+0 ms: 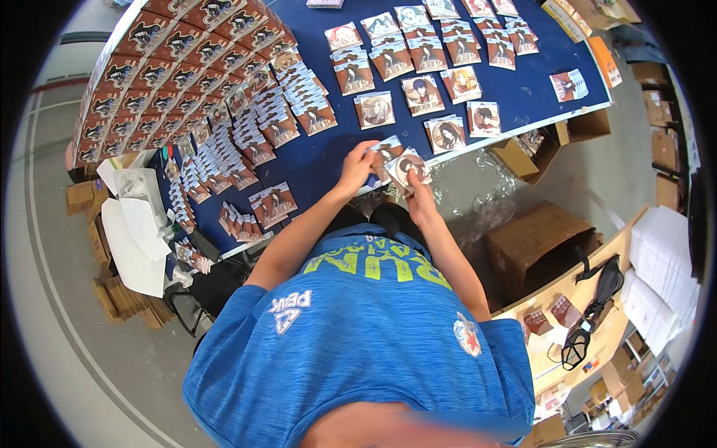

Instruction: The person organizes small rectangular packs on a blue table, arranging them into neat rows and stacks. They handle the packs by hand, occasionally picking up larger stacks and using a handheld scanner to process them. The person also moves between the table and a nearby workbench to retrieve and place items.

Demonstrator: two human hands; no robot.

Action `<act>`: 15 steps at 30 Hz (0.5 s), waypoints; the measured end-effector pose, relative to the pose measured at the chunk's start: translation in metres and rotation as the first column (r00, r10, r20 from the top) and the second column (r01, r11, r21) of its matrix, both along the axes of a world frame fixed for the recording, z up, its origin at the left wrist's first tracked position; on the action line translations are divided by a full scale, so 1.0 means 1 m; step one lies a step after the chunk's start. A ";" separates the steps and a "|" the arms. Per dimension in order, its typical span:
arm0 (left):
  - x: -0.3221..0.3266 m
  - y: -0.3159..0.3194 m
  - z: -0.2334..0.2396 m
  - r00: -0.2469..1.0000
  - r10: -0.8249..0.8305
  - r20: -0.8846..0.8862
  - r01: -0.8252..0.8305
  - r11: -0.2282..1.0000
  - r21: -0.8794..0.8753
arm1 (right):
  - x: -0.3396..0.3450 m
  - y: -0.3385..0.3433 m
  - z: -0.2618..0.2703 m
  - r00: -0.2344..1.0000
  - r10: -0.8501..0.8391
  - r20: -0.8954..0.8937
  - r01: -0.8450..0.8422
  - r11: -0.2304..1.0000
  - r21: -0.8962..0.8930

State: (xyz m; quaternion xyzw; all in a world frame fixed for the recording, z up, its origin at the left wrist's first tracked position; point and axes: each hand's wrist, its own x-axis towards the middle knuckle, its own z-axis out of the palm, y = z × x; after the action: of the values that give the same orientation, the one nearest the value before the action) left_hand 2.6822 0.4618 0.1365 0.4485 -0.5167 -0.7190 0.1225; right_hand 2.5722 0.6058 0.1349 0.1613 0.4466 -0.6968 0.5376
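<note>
My left hand [356, 167] grips a flat packet with a brown printed card [387, 150] by its left edge. Beside it, my right hand [420, 196] pinches a clear-wrapped packet with a round character picture [404, 166], thumb on top. The two packets meet or overlap in front of my body, over the near edge of the blue table [313, 162]. Just beyond lie small stacks of round-picture packets, among them one with a dark-haired figure [446, 135] and a paler one [375, 110]. Fanned rows of brown packets [313, 115] lie to the left of my hands.
A tall wall of brown printed boxes [162, 78] stands at the table's left. More packet stacks [390, 59] line the far side. Below the right edge are an open carton [524, 157], clear plastic wrap [470, 185] and a large cardboard box [538, 241]. A wooden table [605, 336] stands at the right.
</note>
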 end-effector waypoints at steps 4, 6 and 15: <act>-0.036 0.012 0.007 0.995 -0.087 -0.043 0.092 0.987 0.131 | -0.005 -0.004 -0.026 0.992 -0.078 0.095 0.081 0.996 -0.028; -0.041 0.008 0.002 0.996 -0.074 0.055 0.082 0.985 -0.152 | -0.012 -0.014 -0.053 0.980 -0.115 0.163 0.125 0.991 -0.053; 0.020 0.000 -0.032 0.879 -0.165 0.447 0.467 0.482 -0.741 | 0.016 -0.088 -0.048 0.908 -0.256 -0.330 0.408 0.713 0.570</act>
State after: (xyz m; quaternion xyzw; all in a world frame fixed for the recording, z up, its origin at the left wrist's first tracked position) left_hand 2.7021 0.4617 0.1043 0.3396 -0.8807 -0.3148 0.0992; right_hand 2.5885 0.5178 0.0866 0.3280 0.6743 -0.6072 0.2630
